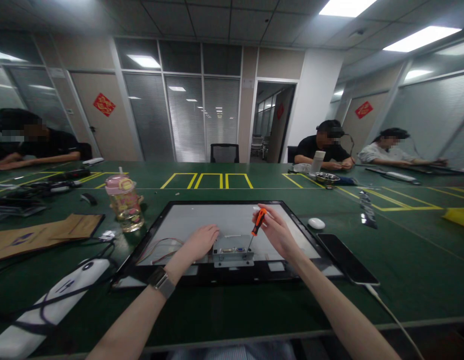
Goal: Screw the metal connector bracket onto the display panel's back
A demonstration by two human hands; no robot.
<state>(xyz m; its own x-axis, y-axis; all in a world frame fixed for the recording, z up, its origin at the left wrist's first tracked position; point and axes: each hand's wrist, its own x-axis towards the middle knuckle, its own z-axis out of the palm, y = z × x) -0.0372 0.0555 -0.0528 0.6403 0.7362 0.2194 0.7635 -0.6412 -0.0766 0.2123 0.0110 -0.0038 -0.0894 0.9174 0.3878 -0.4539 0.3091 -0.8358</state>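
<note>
A display panel point(194, 220) with a pale back and black frame lies flat on the table. Near its front edge sits a grey metal bracket point(234, 258) carrying a small board with connectors. My left hand point(202, 241), closed with its fingers together, is at the bracket's left end; its fingertips are partly hidden. In my right hand point(279, 231) is an orange and black screwdriver point(259, 220), gripped by the handle. Its thin shaft slants down to the right end of the bracket. Loose thin wires point(162, 246) lie on the panel at the left.
Left of the panel stand a pink-lidded bottle point(124, 202), a brown paper bag point(47, 235) and a white device with black straps point(62, 295). At right lie a white earbud case point(316, 223) and a cabled phone point(347, 257). Several people sit across the green table point(262, 317).
</note>
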